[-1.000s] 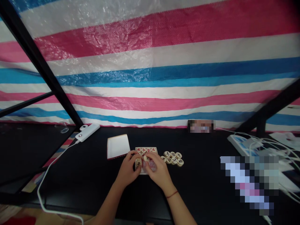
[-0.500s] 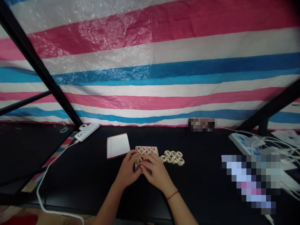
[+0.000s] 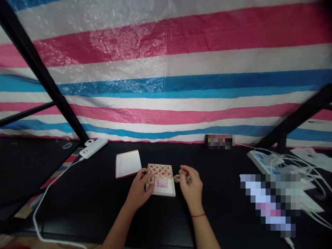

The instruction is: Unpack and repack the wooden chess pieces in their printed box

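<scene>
A shallow white box [image 3: 169,191] holds rows of round xiangqi pieces [image 3: 162,174] with red characters in its far half. Its near half shows a bare bottom with a pink printed pattern. One piece with a black character [image 3: 150,180] lies at the box's left side. My left hand [image 3: 141,185] curls around that left edge, its thumb and fingers either side of the black piece. To the right of the box, my right hand [image 3: 192,185] is closed over loose black-character pieces [image 3: 176,178], thumb and fingers pinching at them; it hides most of them.
A box lid [image 3: 128,164], white inside, lies left of the box on the black table [image 3: 90,204]. A white device [image 3: 93,148] with a cable is at the back left. At the right are a power strip [image 3: 259,162], tangled cables and blurred items. A striped sheet [image 3: 166,117] hangs behind.
My right hand has moved right, from over the box to the loose pieces. The box's near half and the black piece at its left have come into sight. My left hand stays at the box.
</scene>
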`<state>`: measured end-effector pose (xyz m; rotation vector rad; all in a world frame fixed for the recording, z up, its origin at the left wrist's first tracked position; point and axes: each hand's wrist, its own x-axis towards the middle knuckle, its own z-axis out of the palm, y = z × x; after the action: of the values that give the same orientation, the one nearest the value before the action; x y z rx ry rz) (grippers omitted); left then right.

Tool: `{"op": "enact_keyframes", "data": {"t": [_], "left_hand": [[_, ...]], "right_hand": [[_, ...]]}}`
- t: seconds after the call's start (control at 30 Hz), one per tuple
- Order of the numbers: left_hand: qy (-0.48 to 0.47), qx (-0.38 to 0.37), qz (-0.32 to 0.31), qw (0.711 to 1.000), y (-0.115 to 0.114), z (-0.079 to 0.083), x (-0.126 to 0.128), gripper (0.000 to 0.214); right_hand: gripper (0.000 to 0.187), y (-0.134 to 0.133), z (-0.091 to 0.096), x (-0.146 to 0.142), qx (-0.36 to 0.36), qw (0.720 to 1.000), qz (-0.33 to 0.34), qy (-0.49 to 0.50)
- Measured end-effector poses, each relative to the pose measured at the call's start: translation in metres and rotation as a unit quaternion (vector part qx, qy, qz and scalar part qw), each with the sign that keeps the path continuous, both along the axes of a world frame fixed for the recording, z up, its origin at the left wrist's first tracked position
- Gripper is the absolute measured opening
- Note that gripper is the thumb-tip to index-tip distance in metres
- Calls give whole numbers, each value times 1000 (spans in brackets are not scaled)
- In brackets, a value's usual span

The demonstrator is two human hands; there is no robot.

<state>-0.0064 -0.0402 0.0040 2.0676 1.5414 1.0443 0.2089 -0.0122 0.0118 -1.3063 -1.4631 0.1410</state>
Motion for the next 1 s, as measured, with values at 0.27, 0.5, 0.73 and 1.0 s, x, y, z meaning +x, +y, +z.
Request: {"op": "enact_keyframes", "data": {"t": [0.27,0.5,0.73,1.0], "left_hand": [[7,-7,-3,1000,0,-3,0,28],[3,0,-4,1000,1,-6,-1,30],[-3,8,-5,1000,2,-8,-2,30],[-4,17,-2,1000,1,-6,-2,30]], "right_hand": [[33,9,-1,37,-101,962,123,-220],[31,38,22,55,-196,942,99,-254],[30,61,48,38,-374,839,146,-367],[21,76,41,27,-374,824,150,-399]]}}
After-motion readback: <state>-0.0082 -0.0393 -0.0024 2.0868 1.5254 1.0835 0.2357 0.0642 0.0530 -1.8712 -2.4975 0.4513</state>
